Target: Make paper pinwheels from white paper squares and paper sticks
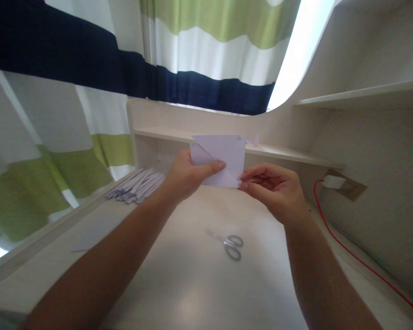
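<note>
Both my hands hold a folded sheet of white paper [223, 156] up above the desk [179, 284]. My left hand [187, 176] grips its left side, thumb pressed across the front. My right hand [275, 192] pinches the lower right corner between thumb and fingers. The paper shows a diagonal fold line at its upper left. Small grey-handled scissors [229, 243] lie shut on the desk below my hands, touched by neither hand.
A pile of several narrow paper strips [137, 185] lies at the desk's back left. A flat grey sheet [96, 231] rests near the left edge. A red cable [351, 252] runs from a wall plug [333, 182] along the right. A low shelf [282, 153] crosses behind; striped curtains [89, 68] hang at the back and left.
</note>
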Tool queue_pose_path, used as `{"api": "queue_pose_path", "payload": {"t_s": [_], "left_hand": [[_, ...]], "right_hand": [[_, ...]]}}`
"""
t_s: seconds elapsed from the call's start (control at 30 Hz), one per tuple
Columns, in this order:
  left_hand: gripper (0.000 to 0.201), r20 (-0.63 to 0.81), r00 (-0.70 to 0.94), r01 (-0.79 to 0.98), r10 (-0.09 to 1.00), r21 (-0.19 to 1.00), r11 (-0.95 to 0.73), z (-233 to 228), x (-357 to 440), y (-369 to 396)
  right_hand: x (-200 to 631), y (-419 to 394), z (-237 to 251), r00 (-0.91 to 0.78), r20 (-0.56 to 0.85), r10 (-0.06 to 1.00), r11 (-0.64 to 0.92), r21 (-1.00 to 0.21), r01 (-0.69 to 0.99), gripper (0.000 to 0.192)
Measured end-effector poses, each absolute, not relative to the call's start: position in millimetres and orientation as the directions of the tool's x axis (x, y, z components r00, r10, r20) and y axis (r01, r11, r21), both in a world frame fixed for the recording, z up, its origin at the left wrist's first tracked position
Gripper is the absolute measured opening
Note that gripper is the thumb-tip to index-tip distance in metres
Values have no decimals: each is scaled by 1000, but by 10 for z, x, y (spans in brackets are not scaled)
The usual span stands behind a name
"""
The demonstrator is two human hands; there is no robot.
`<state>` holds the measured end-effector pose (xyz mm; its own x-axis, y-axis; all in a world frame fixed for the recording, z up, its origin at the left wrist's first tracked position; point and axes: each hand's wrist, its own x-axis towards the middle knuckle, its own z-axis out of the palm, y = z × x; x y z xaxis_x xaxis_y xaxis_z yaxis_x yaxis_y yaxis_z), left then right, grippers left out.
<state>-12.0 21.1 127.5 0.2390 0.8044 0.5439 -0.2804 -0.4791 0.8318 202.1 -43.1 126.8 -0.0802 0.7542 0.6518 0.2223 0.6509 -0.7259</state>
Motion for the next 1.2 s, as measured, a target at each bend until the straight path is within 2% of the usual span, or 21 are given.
{"api": "queue_pose_path", "payload": {"t_s": [0.43,1.0,1.2], "left_hand": [[39,552,247,-278,796,828,-488,1279,-130,197],[43,561,239,-256,792,824,-506,1310,-141,167],[41,563,241,-247,791,823,-511,1309,-134,176]], "right_hand": [[1995,-421,1263,-48,660,750,643,-709,289,8],[1960,-417,1276,-21,656,755,644,-734,216,11],[1960,-399,1267,-17,678,735,668,-719,192,20]]}}
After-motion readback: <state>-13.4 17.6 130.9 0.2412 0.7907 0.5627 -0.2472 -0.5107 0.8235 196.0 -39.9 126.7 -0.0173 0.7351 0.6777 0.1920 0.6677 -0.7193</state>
